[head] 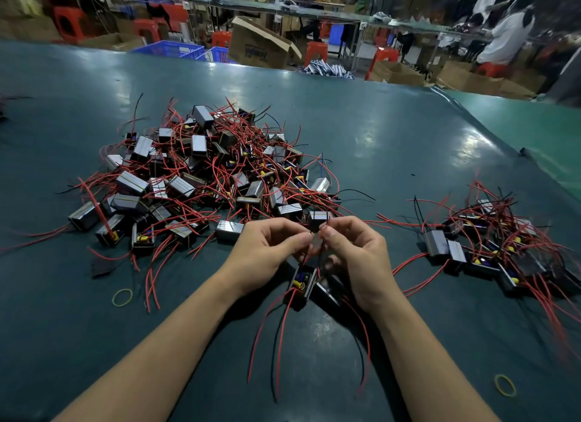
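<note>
Two small black box modules hang below my hands; the open one [302,284] shows yellow and blue parts inside, and the second [328,291] sits right of it. Red and black wires trail from them toward me. My left hand [267,253] and my right hand [355,255] meet above the modules, fingertips pinching thin wires that rise from them. What passes between the fingertips is partly hidden by the fingers.
A large heap of like modules [201,176] with red wires covers the green table [393,144] ahead. A smaller pile [490,251] lies at right. Yellow rubber bands lie at front left [122,297] and front right [505,385]. People, boxes and stools stand beyond the table.
</note>
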The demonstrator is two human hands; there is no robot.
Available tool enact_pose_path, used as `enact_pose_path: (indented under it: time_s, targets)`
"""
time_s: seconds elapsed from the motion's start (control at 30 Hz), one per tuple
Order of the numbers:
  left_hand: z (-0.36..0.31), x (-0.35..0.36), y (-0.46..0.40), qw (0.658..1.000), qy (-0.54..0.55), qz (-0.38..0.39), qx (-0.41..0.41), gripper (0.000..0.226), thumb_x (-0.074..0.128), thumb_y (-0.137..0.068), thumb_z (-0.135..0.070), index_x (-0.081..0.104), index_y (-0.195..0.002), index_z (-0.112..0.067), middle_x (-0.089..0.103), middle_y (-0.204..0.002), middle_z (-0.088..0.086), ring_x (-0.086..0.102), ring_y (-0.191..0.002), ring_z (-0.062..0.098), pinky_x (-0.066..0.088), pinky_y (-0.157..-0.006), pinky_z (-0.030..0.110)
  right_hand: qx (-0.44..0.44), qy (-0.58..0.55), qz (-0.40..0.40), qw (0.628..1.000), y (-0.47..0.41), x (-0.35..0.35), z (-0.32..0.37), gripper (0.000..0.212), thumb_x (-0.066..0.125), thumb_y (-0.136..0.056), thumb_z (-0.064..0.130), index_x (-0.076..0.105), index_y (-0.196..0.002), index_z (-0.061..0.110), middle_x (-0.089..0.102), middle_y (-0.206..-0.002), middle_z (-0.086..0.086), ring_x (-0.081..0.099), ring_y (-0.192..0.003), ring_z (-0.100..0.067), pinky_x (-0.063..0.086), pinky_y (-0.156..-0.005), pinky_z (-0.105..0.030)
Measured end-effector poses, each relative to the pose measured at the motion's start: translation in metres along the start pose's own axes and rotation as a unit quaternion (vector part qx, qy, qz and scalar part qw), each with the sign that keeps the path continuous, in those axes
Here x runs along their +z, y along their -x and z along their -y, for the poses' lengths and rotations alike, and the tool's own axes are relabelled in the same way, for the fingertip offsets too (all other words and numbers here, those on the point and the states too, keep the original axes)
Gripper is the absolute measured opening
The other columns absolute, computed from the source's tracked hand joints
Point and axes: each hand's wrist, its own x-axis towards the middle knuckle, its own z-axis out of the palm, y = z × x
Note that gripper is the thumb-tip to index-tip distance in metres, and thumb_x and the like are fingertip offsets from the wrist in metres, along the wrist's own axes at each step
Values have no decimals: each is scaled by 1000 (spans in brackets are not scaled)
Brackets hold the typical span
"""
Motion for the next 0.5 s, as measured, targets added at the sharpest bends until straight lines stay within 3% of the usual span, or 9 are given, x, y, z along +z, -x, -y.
enact_pose_path:
  time_s: [0.07, 0.2, 0.37, 0.43, 0.5]
  targets:
    - [0, -1, 2, 1000, 19, 2, -16, 6, 63, -89, 1, 65, -91, -4, 72, -69, 4, 67, -63, 12, 49, -60, 14, 15, -25, -13, 999, -2, 2, 0, 13, 66, -87, 2, 70, -85, 15, 68, -76, -5, 66, -64, -19, 52, -49, -24]
    - [2, 2, 1, 999, 30, 8, -40, 15, 56, -92, 6, 53, -96, -8, 64, -59, 8, 58, -58, 27, 51, -56, 28, 30, -46, -20, 998, -3, 4, 0, 17, 64, -86, -3, 71, -95, 10, 68, -78, -5, 60, -65, -10, 46, -50, -17]
    - [1, 6, 3, 999, 22, 14, -21, 8, 61, -93, -11, 56, -94, -6, 67, -59, 12, 58, -45, 26, 49, -44, 26, 83, -152, 6, 985, -3, 9, 4, 11, 70, -74, 6, 71, -75, 17, 66, -76, -8, 63, -62, -16, 54, -55, -25]
    - [0, 8, 4, 1000, 14, 3, -1, 9, 64, -91, -7, 57, -97, -7, 71, -67, 8, 64, -50, 23, 52, -47, 28, 97, -164, 18, 982, -3, 11, 4, 6, 69, -75, 13, 71, -72, 18, 64, -72, -8, 61, -57, -17, 55, -54, -29]
    - [1, 9, 5, 999, -20, -21, 29, 9, 67, -88, -6, 62, -94, -9, 73, -75, 4, 70, -66, 20, 57, -60, 30, 91, -144, 22, 985, -3, 10, 5, 5, 69, -77, 14, 70, -79, 17, 63, -72, -7, 61, -56, -17, 55, -52, -29]
